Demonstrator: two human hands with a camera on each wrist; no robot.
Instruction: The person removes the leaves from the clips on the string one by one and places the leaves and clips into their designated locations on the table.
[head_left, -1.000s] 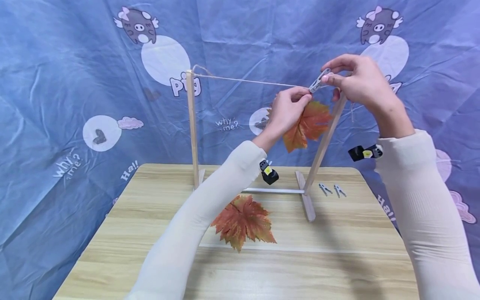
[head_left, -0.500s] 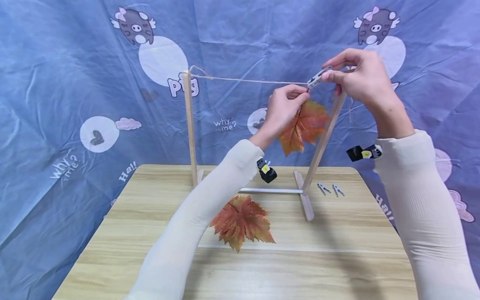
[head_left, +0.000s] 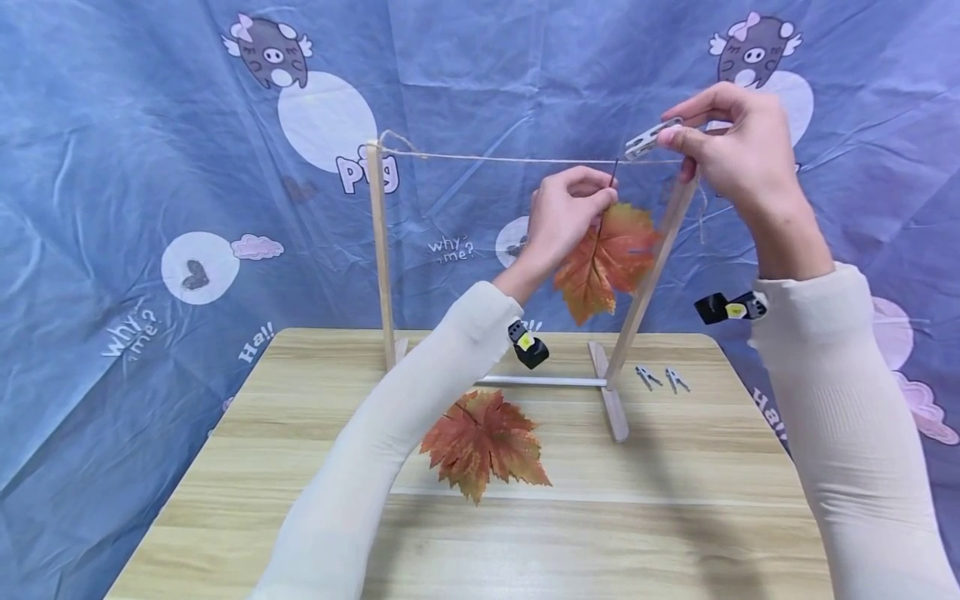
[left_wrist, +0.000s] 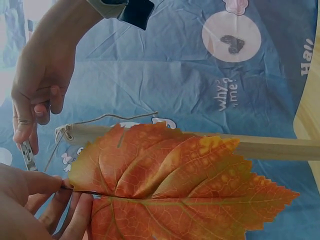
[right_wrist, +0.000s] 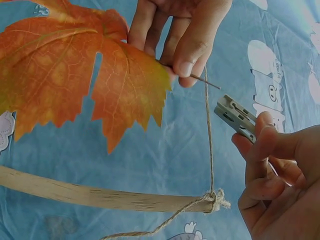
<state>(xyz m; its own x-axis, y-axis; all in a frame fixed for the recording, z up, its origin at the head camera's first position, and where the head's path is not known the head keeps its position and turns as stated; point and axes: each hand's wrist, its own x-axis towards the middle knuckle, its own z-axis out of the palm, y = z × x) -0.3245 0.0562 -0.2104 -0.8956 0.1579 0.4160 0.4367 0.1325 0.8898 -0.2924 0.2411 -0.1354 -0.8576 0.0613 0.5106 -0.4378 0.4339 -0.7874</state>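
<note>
My left hand point(head_left: 570, 208) pinches the thin stem of an orange maple leaf point(head_left: 606, 260), which hangs below the twine point(head_left: 510, 159). In the right wrist view the stem tip point(right_wrist: 212, 85) crosses the twine. A grey clothespin point(head_left: 651, 140) is pinched by the handle end in my right hand point(head_left: 742, 150), just above the twine. Its nose points toward the stem tip, with a small gap between them in the right wrist view. On the table, a second maple leaf point(head_left: 487, 442) lies in front of the wooden frame.
The frame has a left post point(head_left: 382, 258), a right post point(head_left: 651, 279) with a foot point(head_left: 615, 408), and a pale lower bar point(head_left: 540, 382). Two more clothespins point(head_left: 648, 378) lie right of it on the wooden table point(head_left: 600, 542). A blue printed cloth point(head_left: 480, 75) hangs behind.
My right hand and the clothespin have moved up and right, off the stem. The twine now runs straighter, and the leaf in my left hand sits slightly lower.
</note>
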